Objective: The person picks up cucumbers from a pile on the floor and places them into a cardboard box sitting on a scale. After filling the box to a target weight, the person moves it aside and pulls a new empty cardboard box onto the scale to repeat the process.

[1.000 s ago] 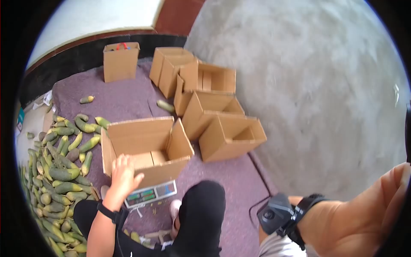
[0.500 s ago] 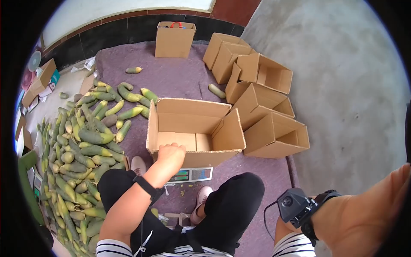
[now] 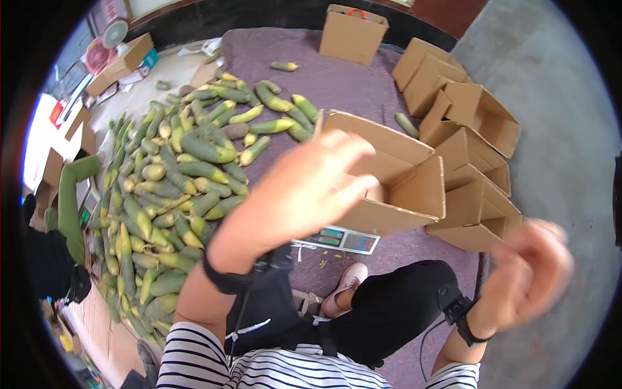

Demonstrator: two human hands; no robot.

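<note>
My left hand (image 3: 317,181) is raised in front of the cardboard box (image 3: 405,217), covering its near left part. The hand is slightly blurred, its fingers apart and nothing seen in it. Under the box's front sits a scale (image 3: 350,240) with a display panel. My right hand (image 3: 534,275) is up at the right, near the row of boxes. Motion smears its curled fingers, and no object shows in them. To the left lies a large heap of green radishes (image 3: 204,148).
Several open cardboard boxes (image 3: 473,211) line the mat's right side. Another box (image 3: 353,39) stands at the back. Loose radishes (image 3: 284,66) lie on the purple mat (image 3: 259,48). At the far left a person's green sleeve (image 3: 70,201) shows beside the heap.
My left hand has left the box's near edge and risen toward the camera. My right hand has come away from the right edge of view. The view has swung left.
</note>
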